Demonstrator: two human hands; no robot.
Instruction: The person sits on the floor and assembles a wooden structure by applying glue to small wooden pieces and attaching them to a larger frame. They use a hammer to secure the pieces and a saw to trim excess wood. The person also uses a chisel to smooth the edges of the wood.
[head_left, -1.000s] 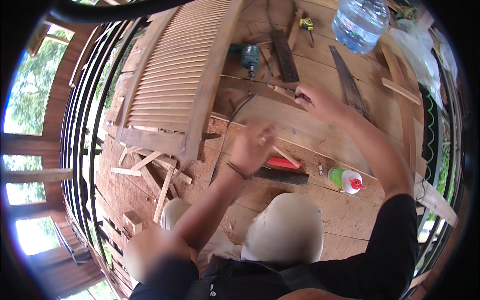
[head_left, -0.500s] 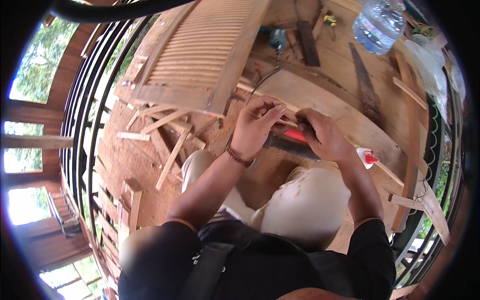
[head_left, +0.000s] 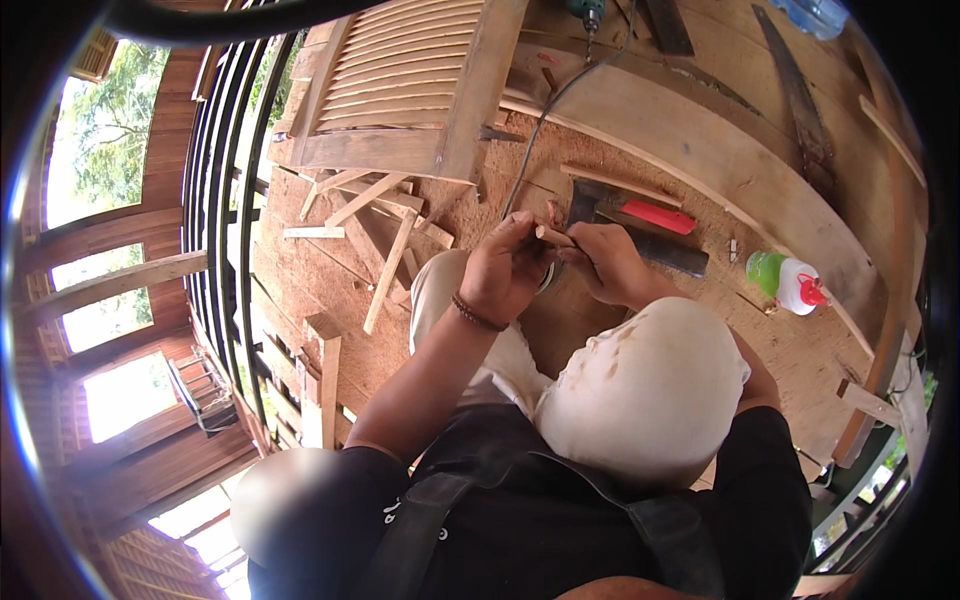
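Above sawdust-strewn floorboards (head_left: 300, 262), the left hand (head_left: 503, 272) and right hand (head_left: 610, 264) are together gripping a short wooden stick (head_left: 554, 238).

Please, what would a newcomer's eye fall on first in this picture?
Probably the large slatted wooden panel at the upper left. At the centre, the left hand and right hand meet at a small piece of wood. To their right, a bright red object and a green-and-white bottle stand out.

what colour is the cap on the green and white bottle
Red; the cap shows best in the head view.
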